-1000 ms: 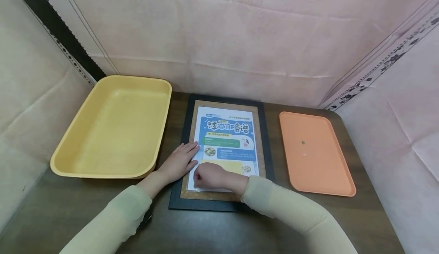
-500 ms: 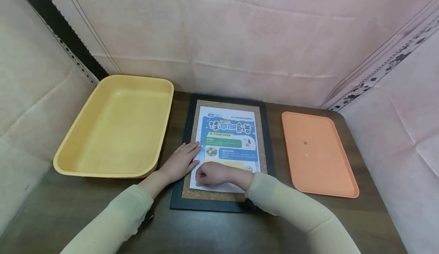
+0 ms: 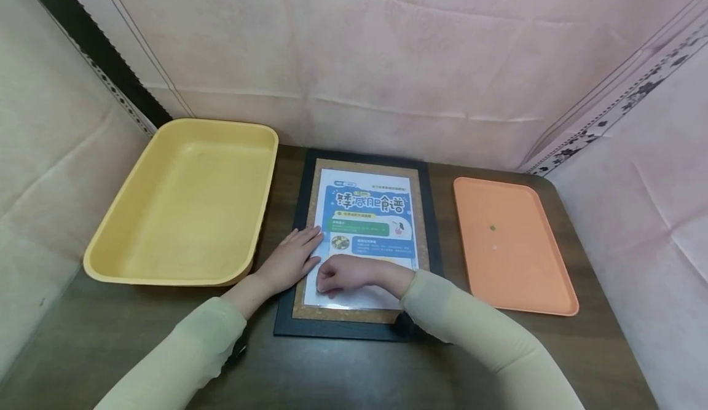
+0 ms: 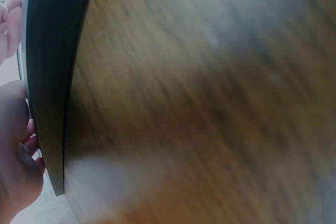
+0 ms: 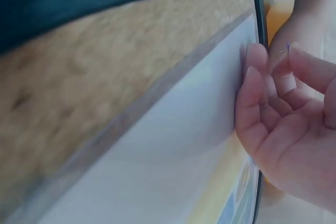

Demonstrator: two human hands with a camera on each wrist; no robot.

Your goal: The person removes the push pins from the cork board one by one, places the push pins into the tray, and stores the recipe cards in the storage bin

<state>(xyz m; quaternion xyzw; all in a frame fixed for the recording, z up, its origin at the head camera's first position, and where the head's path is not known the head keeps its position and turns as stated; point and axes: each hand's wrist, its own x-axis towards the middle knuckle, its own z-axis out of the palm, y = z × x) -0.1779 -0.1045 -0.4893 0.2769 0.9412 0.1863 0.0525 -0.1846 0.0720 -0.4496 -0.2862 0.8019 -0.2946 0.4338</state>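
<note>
A printed sheet (image 3: pixel 365 207) with a glossy surface lies on a cork board (image 3: pixel 310 313) with a black frame (image 3: pixel 343 330). My left hand (image 3: pixel 290 259) rests flat on the sheet's left edge, fingers extended. Over the sheet's lower left part is my right hand (image 3: pixel 348 273), palm turned toward the left. In the right wrist view, its thumb and index finger pinch a tiny blue pushpin (image 5: pixel 288 48) with a thin metal point; the other fingers curl loosely by the sheet. From the head view the pushpin is hidden by the hand.
A deep yellow tray (image 3: pixel 264 213) stands at the left, beside the left forearm. At the right lies a shallow orange tray (image 3: pixel 517 268) holding a small green piece (image 3: pixel 493 228) and a pale one (image 3: pixel 494 248). Pale cloth (image 3: pixel 387 59) hangs behind the table (image 3: pixel 310 376).
My right hand has risen slightly up the sheet, and its fist has loosened so that fingertips show below it. The left hand has stayed in place.
</note>
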